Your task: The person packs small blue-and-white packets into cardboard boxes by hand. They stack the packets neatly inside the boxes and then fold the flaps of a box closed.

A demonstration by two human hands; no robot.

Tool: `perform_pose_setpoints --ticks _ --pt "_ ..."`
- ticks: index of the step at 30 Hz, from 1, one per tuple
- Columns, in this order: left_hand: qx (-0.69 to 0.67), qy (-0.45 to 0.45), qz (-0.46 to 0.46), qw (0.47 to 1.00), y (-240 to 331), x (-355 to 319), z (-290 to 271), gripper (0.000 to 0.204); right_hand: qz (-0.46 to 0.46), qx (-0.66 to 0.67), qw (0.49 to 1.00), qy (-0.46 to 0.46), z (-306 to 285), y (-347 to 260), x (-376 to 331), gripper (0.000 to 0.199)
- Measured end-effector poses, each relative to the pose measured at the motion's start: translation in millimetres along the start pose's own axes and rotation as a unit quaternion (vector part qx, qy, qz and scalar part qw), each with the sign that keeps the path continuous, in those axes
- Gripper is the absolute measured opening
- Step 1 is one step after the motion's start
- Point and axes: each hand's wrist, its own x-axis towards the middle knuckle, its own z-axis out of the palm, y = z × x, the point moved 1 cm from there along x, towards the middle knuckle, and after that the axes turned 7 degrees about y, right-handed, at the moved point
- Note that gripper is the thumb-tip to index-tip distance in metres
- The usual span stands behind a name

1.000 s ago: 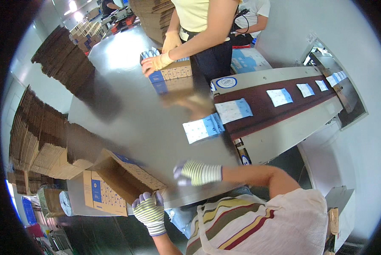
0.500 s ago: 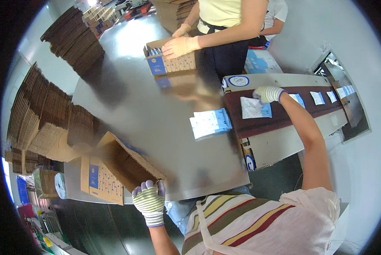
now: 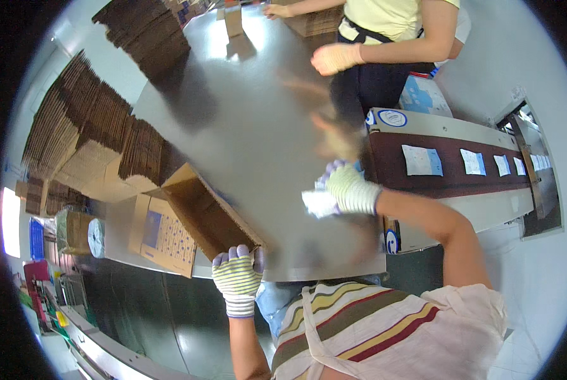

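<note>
My left hand (image 3: 238, 282), in a striped glove, is closed on the near rim of an open cardboard box (image 3: 210, 215). The box lies tilted at the table's near edge, and no contents show in the part I can see. My right hand (image 3: 350, 189), gloved alike, is closed over white and blue packets (image 3: 319, 202) at the table's right side, beside the conveyor's end. The hand hides most of them, so how many it holds cannot be told.
A conveyor (image 3: 451, 180) on the right carries several spaced packets (image 3: 422, 161). Stacks of flat cardboard (image 3: 74, 126) stand along the left, near a printed carton piece (image 3: 163, 237). Across the metal table (image 3: 258, 126), a co-worker's gloved hand (image 3: 337, 59) hangs near a small box (image 3: 233, 20).
My right hand has moved left from the conveyor to the packets on the table. The co-worker's box has gone to the far end. My left hand stays on the box rim.
</note>
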Motion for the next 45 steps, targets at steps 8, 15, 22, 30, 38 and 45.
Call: perform_pose_setpoints --ticks 8,15,22,30,38,45 --pt "-0.011 0.024 0.028 0.999 -1 3 2 0.026 0.068 0.476 0.853 0.206 62 -13 -57 0.064" --pt "-0.016 0.038 0.029 0.999 1 3 2 0.025 0.014 0.625 0.747 0.227 93 -54 -30 0.057" --pt "-0.049 0.024 0.041 0.998 -3 -3 0 0.025 -0.061 0.808 0.500 0.305 3 -88 12 0.056" --pt "0.004 -0.047 0.056 0.997 1 -19 6 0.024 -0.147 0.724 0.648 0.187 -44 -153 67 0.054" --pt "-0.134 0.089 0.068 0.985 -25 2 -67 0.022 -0.251 0.075 0.964 0.037 -30 -145 83 0.055" --pt "-0.211 -0.174 -0.038 0.961 -80 101 -9 0.023 -0.228 0.113 0.965 0.057 -50 -148 63 0.086"
